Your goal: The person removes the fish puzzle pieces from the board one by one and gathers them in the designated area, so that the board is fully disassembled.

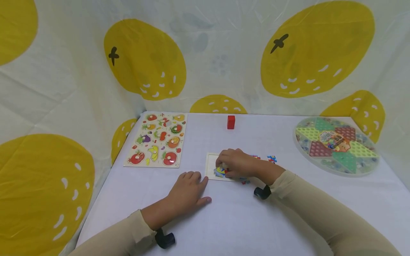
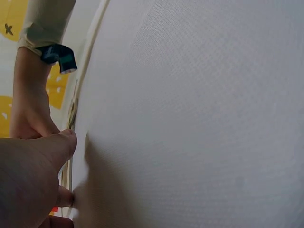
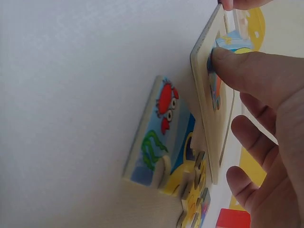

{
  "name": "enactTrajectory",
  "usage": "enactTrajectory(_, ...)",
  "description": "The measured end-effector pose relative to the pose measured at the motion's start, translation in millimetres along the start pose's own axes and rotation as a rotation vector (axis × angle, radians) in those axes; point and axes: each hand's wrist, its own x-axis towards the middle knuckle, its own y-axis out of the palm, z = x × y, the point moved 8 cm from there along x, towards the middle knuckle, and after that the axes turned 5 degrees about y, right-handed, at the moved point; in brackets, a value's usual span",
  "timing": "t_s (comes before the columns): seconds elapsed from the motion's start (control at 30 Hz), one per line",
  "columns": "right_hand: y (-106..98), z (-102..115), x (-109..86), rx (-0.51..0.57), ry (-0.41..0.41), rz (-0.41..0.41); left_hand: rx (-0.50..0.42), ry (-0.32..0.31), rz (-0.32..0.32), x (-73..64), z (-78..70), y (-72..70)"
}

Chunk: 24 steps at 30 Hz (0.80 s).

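Observation:
My right hand [image 1: 238, 163] reaches over a small wooden puzzle tray [image 1: 210, 166]. It pinches a puzzle piece [image 3: 215, 85] whose thumb side shows in the right wrist view; the fingers' far side is hidden. Other joined pieces [image 1: 219, 172] lie inside the tray, partly under the hand. My left hand [image 1: 187, 192] rests on the table with fingers spread, a fingertip touching the tray's near left corner. Beside the tray lies a loose piece with a red crab [image 3: 164, 128], with yellow pieces [image 3: 192, 199] behind it.
A fruit peg board [image 1: 157, 140] lies at the back left. A red block [image 1: 231, 122] stands at the back, and a round board game [image 1: 336, 145] is at the right. Another loose piece [image 1: 272, 159] lies beyond my right wrist. A patterned curtain [image 1: 224, 53] hangs behind the table.

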Motion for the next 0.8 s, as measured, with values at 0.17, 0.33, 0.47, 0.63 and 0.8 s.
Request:
enactTrajectory(0.17,-0.2,-0.4,-0.3,0.001,0.009,-0.005,0.002,0.002,0.0,-0.1,-0.1,-0.5)
enactTrajectory(0.33,-0.5,0.1,-0.7,-0.035,-0.013,-0.014,0.003,-0.002,0.008,-0.5,-0.3,-0.4)
enactTrajectory(0.47,-1.0,1.7,-2.1,-0.058,-0.051,-0.038,0.011,-0.004,0.009,-0.4,-0.2,0.0)
enactTrajectory(0.63,-3.2,4.1,-4.6,-0.034,-0.068,-0.06,0.018,-0.003,0.006,-0.8,-0.2,-0.5)
enactTrajectory(0.8,-3.0,4.2,-3.8,-0.065,-0.068,-0.063,0.017,0.002,0.007,-0.9,0.1,-0.8)
